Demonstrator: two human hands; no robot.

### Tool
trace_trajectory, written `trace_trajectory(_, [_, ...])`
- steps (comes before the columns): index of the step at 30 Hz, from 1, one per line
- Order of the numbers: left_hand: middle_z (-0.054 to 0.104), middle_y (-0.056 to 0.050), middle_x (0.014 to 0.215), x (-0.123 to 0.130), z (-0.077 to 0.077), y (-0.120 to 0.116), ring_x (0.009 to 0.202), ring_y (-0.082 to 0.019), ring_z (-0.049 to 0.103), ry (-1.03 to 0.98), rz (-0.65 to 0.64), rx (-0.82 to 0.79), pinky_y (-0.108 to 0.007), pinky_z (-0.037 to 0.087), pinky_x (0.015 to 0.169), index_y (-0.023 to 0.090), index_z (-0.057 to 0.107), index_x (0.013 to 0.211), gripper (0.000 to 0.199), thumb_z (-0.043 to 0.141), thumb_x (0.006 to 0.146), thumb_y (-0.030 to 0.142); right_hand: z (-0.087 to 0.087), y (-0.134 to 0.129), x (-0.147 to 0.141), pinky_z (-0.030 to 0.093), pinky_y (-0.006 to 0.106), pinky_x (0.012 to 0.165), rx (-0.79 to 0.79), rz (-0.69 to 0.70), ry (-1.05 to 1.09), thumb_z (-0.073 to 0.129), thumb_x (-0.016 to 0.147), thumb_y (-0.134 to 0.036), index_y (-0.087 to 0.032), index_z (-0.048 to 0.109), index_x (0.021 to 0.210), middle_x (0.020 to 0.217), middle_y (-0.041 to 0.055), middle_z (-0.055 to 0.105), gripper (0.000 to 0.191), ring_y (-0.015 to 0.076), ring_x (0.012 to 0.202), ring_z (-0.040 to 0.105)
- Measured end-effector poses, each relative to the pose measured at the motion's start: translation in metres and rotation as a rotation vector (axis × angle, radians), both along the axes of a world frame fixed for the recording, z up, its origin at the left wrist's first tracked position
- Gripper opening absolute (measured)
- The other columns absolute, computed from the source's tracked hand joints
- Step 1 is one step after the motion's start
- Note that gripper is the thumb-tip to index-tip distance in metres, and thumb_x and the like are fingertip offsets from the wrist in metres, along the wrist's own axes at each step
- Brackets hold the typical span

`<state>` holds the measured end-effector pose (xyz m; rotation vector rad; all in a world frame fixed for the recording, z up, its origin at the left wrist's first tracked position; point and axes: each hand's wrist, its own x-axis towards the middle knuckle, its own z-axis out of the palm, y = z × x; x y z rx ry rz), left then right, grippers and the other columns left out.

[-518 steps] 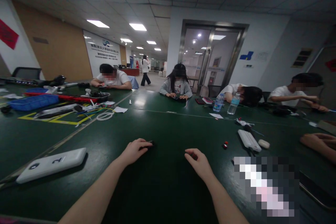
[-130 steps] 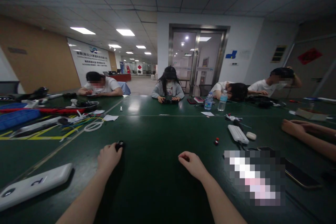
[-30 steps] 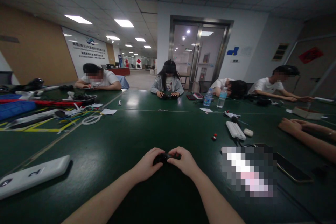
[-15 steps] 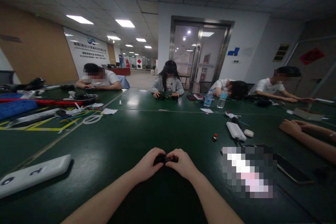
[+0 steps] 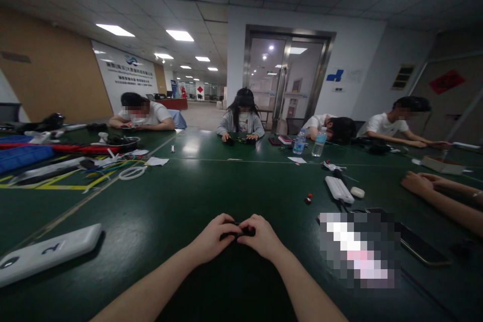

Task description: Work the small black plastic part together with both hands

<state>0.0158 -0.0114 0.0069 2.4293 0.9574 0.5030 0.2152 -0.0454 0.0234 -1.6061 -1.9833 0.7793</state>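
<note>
A small black object (image 5: 247, 232) lies between my two hands, low over the dark green table (image 5: 162, 266). My left hand (image 5: 217, 236) has its thumb and fingers closed round the object's left end. On the right end, my right hand (image 5: 261, 234) pinches it with thumb and fingertips. The fingertips of both hands nearly meet at the middle. Most of the object is hidden by the fingers, so its shape cannot be made out.
A white device (image 5: 53, 251) lies at the left. To the right are a tiny red item (image 5: 308, 199), a white power bank (image 5: 339, 189), a white case (image 5: 357, 192) and a dark phone (image 5: 422, 244). Another person's forearms (image 5: 445, 201) rest at the right. Two bottles (image 5: 319, 142) stand farther back.
My fingers have shifted slightly on the black object, and less of it shows between them. My left fingertips have come closer to the right ones.
</note>
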Motion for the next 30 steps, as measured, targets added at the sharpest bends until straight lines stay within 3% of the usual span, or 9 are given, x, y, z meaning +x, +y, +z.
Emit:
trace_trajectory(4, [0.05,0.0,0.123,-0.01,0.0,0.011,0.113,-0.02,0.046,0.118,0.032,0.131,-0.04,0.036,0.098,0.04,0.06,0.116,0.035,0.051,0.086,0.024,-0.002,0.001,0.006,0.042,0.032,0.077,0.006,-0.029,0.052,0.069,0.069,-0.037,-0.029,0.065,0.102,0.096,0.0014,0.057,0.034,0.0197,0.091,0.052])
trace_trajectory(9, [0.054,-0.001,0.122,-0.052,0.007,0.042,0.111,-0.022,0.049,0.244,0.321,0.157,-0.039,0.037,0.095,0.04,0.059,0.118,0.036,0.046,0.087,0.029,-0.007,0.005,0.023,0.043,0.032,0.077,-0.009,-0.145,0.139,0.063,0.074,-0.042,-0.026,0.065,0.102,0.098,0.0026,0.058,0.033,0.0195,0.09,0.054])
trace_trajectory(12, [0.057,-0.004,0.12,-0.102,0.009,0.063,0.11,-0.023,0.052,0.287,0.586,0.096,-0.037,0.041,0.09,0.035,0.058,0.121,0.038,0.041,0.087,0.032,-0.008,0.008,0.034,0.044,0.031,0.076,-0.012,-0.228,0.19,0.059,0.077,-0.041,-0.023,0.065,0.1,0.095,0.0034,0.059,0.03,0.019,0.087,0.056])
trace_trajectory(16, [0.061,-0.009,0.117,-0.166,0.009,0.076,0.1,-0.029,0.058,0.304,1.208,-0.074,-0.039,0.047,0.075,0.032,0.05,0.13,0.045,0.031,0.089,0.04,-0.009,0.011,0.04,0.045,0.031,0.076,0.001,-0.306,0.272,0.053,0.081,-0.037,-0.02,0.065,0.095,0.093,0.0036,0.063,0.025,0.0187,0.087,0.058])
trace_trajectory(18, [0.061,-0.01,0.116,-0.183,0.008,0.076,0.101,-0.031,0.058,0.31,1.413,-0.115,-0.041,0.047,0.076,0.031,0.049,0.131,0.046,0.03,0.089,0.04,-0.009,0.012,0.04,0.046,0.031,0.077,-0.002,-0.324,0.292,0.053,0.081,-0.036,-0.02,0.065,0.094,0.093,0.0032,0.064,0.024,0.0187,0.087,0.059])
trace_trajectory(22, [0.053,-0.015,0.125,-0.185,0.007,0.071,0.109,-0.036,0.053,0.253,1.445,-0.092,-0.045,0.046,0.08,0.029,0.05,0.131,0.049,0.033,0.086,0.041,-0.009,0.011,0.039,0.046,0.031,0.076,-0.038,-0.327,0.297,0.054,0.081,-0.035,-0.02,0.066,0.093,0.092,0.0028,0.064,0.022,0.0187,0.086,0.06])
trace_trajectory(30, [0.052,-0.019,0.124,-0.18,0.003,0.071,0.111,-0.04,0.05,0.168,1.431,-0.095,-0.049,0.044,0.082,0.027,0.051,0.13,0.05,0.036,0.084,0.039,-0.012,0.011,0.041,0.046,0.032,0.079,-0.044,-0.284,0.275,0.052,0.082,-0.034,-0.02,0.064,0.095,0.096,0.003,0.063,0.023,0.0186,0.09,0.059])
